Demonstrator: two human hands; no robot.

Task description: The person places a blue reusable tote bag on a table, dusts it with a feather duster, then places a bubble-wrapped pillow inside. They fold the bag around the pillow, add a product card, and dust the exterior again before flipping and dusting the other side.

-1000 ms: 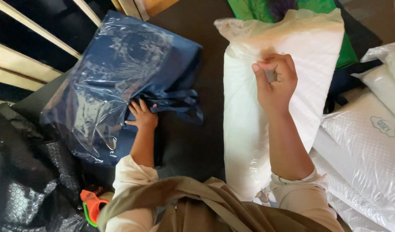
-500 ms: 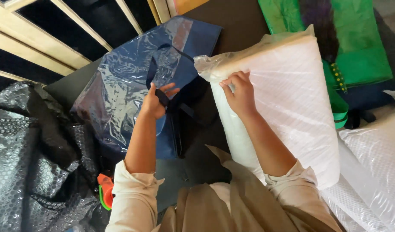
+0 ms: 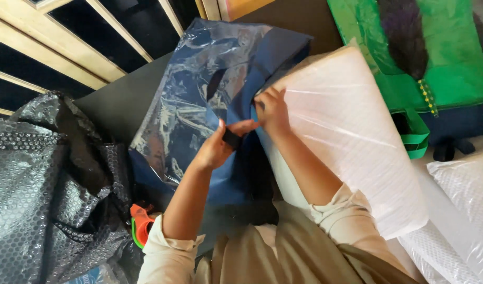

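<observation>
Nearest, at the lower edge, we log our own lap in olive-tan cloth [image 3: 283, 257] and two cream sleeves [image 3: 336, 215] pushed up the forearms. Lower left, beside the left elbow: an orange-and-green tool [image 3: 140, 223], partly hidden, kind not clear. Left of that we record a heap of dark bubble wrap [image 3: 36, 194], crumpled, reaching up the left side. Mid-field: left hand [image 3: 216, 147] — fingers closed, pinching a short black strap [image 3: 232, 139] that belongs to the dark blue bag [image 3: 199, 94]; thumb on top of the strap. Right hand [image 3: 273, 111] just beside it, the two hands almost touching; fingers curled shut on the blue bag's edge at its mouth, where bag meets pillow. The bag itself lies flat on a dark grey floor [image 3: 120, 100], glossy, creased, its open end turned to the right. The white pillow [image 3: 346, 142] in clear plastic wrap lies to the right of the bag, tilted, its upper-left corner at or just inside the bag's opening — we cannot tell how far in. Lower right: further white wrapped pillows [image 3: 462, 194]. Farther, upper right: a green bag [image 3: 451, 58] with a dark shape upon it. Farthest, upper left: pale wooden slats [image 3: 52, 58] over a dark gap.
</observation>
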